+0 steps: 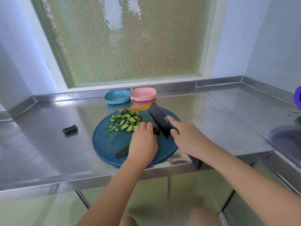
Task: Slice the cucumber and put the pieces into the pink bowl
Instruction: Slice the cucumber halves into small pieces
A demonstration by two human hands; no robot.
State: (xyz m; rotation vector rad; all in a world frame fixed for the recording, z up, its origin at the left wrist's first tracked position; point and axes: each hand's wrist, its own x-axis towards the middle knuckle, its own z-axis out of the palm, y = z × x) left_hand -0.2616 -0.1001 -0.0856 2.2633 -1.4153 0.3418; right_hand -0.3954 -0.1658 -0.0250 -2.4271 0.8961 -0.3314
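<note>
Both grips are full: left grip (143, 141) curls over the cucumber (156, 130); right grip (187, 139) clasps the cleaver (158, 118), label unreadable, pointing eleven o'clock.

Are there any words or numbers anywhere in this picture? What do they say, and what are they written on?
White mark on the blade of the black knife that the right hand holds: it looks like a small brand label, but it is too small and blurred to read.
Pink bowl, blue bowl and cutting board: no writing shows on them.
</note>
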